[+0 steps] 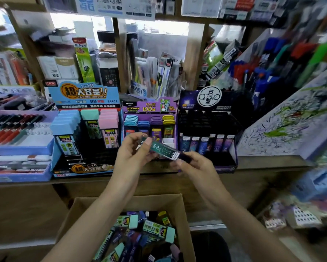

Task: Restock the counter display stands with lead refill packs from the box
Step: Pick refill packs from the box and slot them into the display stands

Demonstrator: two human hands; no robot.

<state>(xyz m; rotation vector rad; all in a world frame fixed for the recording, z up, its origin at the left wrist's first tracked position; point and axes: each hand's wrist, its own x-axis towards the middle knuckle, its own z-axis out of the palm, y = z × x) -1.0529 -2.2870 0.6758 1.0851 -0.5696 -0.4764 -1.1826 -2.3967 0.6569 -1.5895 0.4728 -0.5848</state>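
Lead refill pack (163,150), teal with a dark cap, is held almost level between both hands, just in front of the counter stands. Its pale end is pinched by the left hand (134,152), thumb pressed over the top and fingers curled underneath; its dark capped end is clamped in the curled fingers of the right hand (194,165). Straight beyond the fingertips, the purple display stand (149,106) is seen, partly filled with colour-capped packs. Beyond and right of the right fingers, the dark display stand (208,99) is lined along its front with a row of blue and purple packs. Left of the left fingers, the blue display stand (85,93) is stocked with blue, green and pink caps. Below the wrists, the cardboard box (121,203) is seen open, loose packs (151,229) heaped inside.
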